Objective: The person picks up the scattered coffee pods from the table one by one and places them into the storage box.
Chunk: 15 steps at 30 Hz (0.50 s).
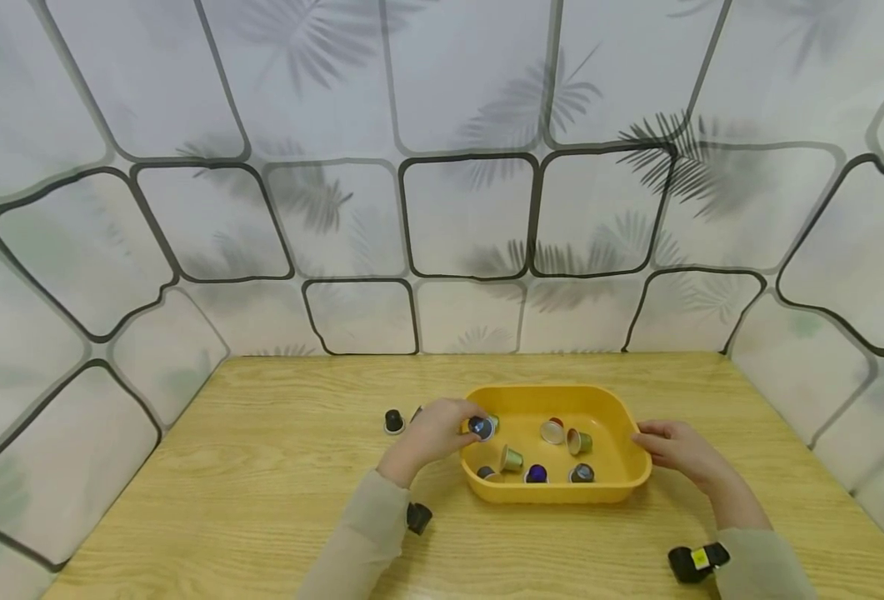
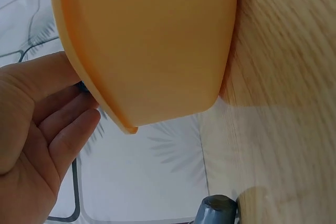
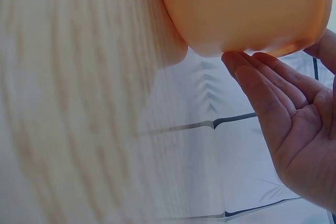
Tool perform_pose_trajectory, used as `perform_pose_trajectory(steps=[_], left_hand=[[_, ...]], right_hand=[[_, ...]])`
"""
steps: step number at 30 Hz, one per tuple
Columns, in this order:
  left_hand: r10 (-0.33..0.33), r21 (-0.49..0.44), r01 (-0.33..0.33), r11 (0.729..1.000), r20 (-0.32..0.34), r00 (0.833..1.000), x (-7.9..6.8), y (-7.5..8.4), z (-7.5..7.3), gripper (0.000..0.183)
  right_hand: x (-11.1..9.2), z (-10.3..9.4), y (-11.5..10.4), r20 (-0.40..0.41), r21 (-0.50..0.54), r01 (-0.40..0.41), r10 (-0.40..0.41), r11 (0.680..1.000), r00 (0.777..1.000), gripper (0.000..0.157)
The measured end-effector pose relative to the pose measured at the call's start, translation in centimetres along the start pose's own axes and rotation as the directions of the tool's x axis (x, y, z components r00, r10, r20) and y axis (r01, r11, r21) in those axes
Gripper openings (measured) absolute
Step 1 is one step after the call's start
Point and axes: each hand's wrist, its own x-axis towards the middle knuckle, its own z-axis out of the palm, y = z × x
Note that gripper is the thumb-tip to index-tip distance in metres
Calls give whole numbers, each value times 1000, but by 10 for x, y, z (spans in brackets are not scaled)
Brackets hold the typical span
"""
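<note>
Over the left end of a yellow plastic tray point(image 1: 546, 492), my left hand point(image 1: 436, 435) pinches a dark blue coffee capsule point(image 1: 481, 428) between thumb and fingers. In the left wrist view the tray's wall hides most of that capsule. My right hand point(image 1: 677, 452) holds the tray's right rim, its fingers point(image 3: 262, 95) against the outer wall. Inside the tray lie several capsules, among them a light green capsule point(image 1: 511, 459), a purple-blue capsule point(image 1: 536, 474), a grey capsule point(image 1: 581, 473) and a capsule with a pale lid point(image 1: 552, 432).
Left of the tray a black capsule point(image 1: 393, 421) stands on the wooden table point(image 1: 262, 467), with another dark piece partly hidden behind my left hand. A patterned curtain point(image 1: 464, 217) encloses the table's back and sides. Dark wrist devices sit at both sleeves.
</note>
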Motion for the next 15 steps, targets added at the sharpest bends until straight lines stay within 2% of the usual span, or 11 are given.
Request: perform_pose_trajectory(steps=[9,15], left_hand=[[13,135,-28,990,107,994,8,1,2,27],[23,210,-55,976,149,988,12,6,4,22]], right_hand=[[0,0,0,-3,-12,-3,3,1000,1000,53],[-1,0,0,-3,-22,3,-3,1000,1000,53]])
